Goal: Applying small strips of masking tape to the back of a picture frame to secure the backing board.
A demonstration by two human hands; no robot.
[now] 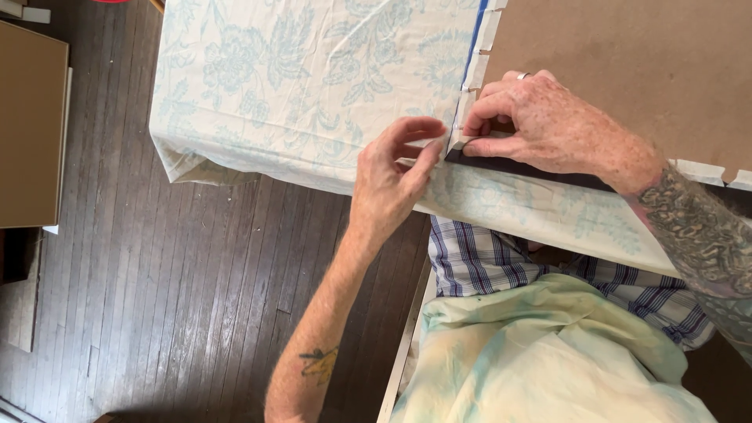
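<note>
Both hands meet at the near corner of a flat brown hardboard panel (627,70) lying on the bench, which is draped in a pale cotton cloth printed with light blue flowers (298,78). The right hand (540,121) rests on the panel with its thumb and forefinger pressed together on a short strip of off-white masking tape (458,145) at that corner. The left hand (392,184) comes in from the near side, fingers curled and loosely apart, its fingertips touching the same strip from the other side; it does not look clamped on anything.

The tape piece sits directly between the two hands, the right hand being the one gripping it. Beyond the hands, more tape tabs (478,55) run away along the panel's left edge, beside a thin blue line (475,31); that edge's long axis points away from the person. Toward the right wrist, a dark band (540,172) follows the panel's near edge, with further tabs past the forearm.

No containers are in view. Below the hands lie a plaid shirt (486,258) and a pale green smock (540,352), over a dark wooden floor (157,274).
</note>
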